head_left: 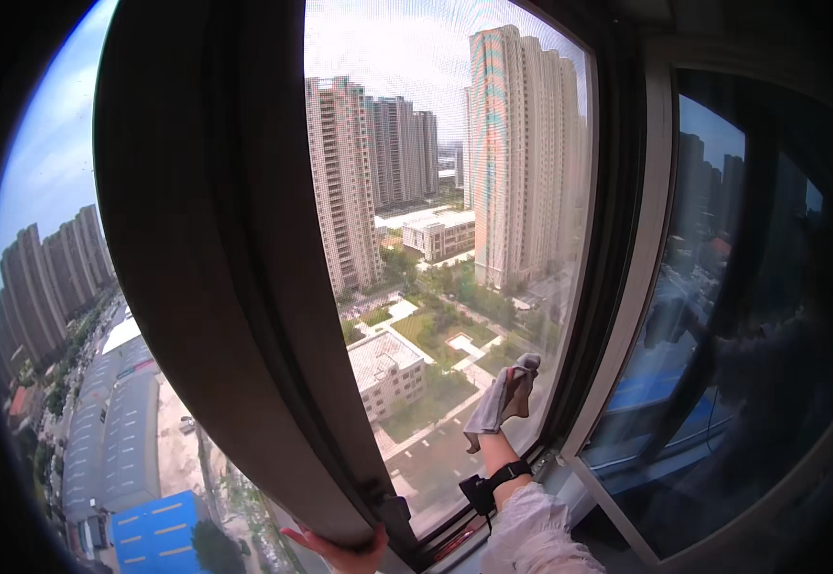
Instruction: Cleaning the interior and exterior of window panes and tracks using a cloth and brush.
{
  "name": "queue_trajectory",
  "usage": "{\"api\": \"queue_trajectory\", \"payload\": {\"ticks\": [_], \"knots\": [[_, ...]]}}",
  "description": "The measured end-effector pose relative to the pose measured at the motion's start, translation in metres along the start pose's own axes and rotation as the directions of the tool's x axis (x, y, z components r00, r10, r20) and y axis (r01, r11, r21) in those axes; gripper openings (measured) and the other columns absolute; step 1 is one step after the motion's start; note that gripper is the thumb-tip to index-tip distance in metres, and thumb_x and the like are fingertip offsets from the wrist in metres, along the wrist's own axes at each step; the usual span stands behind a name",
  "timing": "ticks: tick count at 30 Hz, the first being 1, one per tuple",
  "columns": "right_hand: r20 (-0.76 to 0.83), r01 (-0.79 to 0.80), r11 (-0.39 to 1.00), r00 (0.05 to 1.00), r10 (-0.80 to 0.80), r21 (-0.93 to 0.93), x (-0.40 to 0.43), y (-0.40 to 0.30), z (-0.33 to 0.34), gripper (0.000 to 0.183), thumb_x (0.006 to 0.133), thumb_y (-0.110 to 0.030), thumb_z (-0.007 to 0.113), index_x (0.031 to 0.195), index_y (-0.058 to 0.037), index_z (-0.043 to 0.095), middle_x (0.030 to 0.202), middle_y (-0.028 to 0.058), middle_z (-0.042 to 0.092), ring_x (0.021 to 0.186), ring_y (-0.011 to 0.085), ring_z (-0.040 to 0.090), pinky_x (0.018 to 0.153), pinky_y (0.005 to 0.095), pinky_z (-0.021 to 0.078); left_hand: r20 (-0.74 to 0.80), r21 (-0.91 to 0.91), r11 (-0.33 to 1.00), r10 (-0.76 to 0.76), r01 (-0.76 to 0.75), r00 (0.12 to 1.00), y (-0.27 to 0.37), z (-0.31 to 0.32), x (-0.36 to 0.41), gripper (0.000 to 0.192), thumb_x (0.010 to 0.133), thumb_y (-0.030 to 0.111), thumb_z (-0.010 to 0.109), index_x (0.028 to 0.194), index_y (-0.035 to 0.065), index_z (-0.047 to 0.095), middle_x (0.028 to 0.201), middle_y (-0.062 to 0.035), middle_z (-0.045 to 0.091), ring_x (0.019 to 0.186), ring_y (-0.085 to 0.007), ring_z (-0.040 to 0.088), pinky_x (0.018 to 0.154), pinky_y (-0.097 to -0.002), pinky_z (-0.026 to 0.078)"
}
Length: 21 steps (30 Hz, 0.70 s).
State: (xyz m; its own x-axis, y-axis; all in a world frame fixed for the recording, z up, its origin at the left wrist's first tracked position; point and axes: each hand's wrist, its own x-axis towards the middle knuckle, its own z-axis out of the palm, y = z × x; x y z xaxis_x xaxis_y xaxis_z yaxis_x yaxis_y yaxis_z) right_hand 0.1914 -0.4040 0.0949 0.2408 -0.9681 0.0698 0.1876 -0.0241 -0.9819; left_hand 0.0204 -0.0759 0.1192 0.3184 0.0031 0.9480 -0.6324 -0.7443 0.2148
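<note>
My right hand [518, 393] holds a grey cloth [492, 410] up at the lower right part of the window screen [416, 323]; whether the cloth touches the mesh, I cannot tell. A black strap with a small device [492, 488] circles the right wrist, above a white ruffled sleeve. At the bottom, my left hand [341, 549] grips the lower end of the wide dark window post [273, 359], its fingers partly hidden behind it.
An opened casement window sash [621, 301] with reflecting glass stands at the right. A dark latch [393, 508] sits low on the frame beside the screen. Below lies the window track [459, 542] with something red in it. High-rise buildings [524, 158] stand outside, far below and beyond.
</note>
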Motion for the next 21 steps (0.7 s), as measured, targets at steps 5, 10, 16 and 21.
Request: {"api": "queue_trajectory", "payload": {"ticks": [5,10,16,21], "knots": [[0.191,0.721,0.671,0.644,-0.741,0.173,-0.062,-0.218,0.043,0.060,0.086,-0.034,0.032,0.130,-0.0010,0.008,0.134,0.0172,0.015,0.125,0.0252,0.012,0.100,0.0421,-0.0004,0.121,-0.004,0.996,-0.087,0.088,0.989,-0.006,0.002,-0.014,0.113,0.056,0.039,0.071,0.128,-0.0022,-0.006,0.126,-0.0328,0.015,0.115,-0.0512,0.013,0.089,-0.0647,0.006],[0.016,0.992,-0.010,-0.012,-1.000,0.124,-0.147,-0.386,0.058,0.044,0.082,-0.020,0.042,0.121,-0.0022,0.032,0.129,0.0166,0.026,0.126,0.0262,0.011,0.098,0.0477,0.0114,0.216,-0.019,0.998,-0.058,0.063,0.975,0.007,0.004,0.004,0.109,0.056,0.041,0.070,0.128,-0.0033,0.002,0.126,-0.0332,0.015,0.113,-0.0557,0.010,0.087,-0.0660,0.014],[0.159,0.933,-0.162,-0.222,-0.962,0.322,-0.077,-0.427,0.060,0.034,0.084,-0.024,0.040,0.115,-0.0101,0.042,0.130,0.0147,0.025,0.111,0.0274,0.035,0.085,0.0376,0.0365,0.016,-0.039,0.999,0.017,-0.016,1.000,0.004,0.010,-0.008,0.108,0.056,0.038,0.072,0.128,-0.0030,0.003,0.125,-0.0349,0.015,0.114,-0.0548,0.011,0.085,-0.0667,0.013],[0.071,0.913,0.257,0.248,-0.966,0.318,0.025,-0.415,0.040,0.046,0.085,-0.025,0.036,0.124,-0.0029,0.027,0.129,0.0171,0.025,0.118,0.0303,0.027,0.094,0.0361,0.0266,0.009,0.009,0.998,0.067,-0.067,0.998,0.014,-0.006,0.007,0.113,0.055,0.033,0.073,0.128,-0.0013,-0.006,0.123,-0.0375,0.014,0.114,-0.0537,0.013,0.088,-0.0647,0.004]]}}
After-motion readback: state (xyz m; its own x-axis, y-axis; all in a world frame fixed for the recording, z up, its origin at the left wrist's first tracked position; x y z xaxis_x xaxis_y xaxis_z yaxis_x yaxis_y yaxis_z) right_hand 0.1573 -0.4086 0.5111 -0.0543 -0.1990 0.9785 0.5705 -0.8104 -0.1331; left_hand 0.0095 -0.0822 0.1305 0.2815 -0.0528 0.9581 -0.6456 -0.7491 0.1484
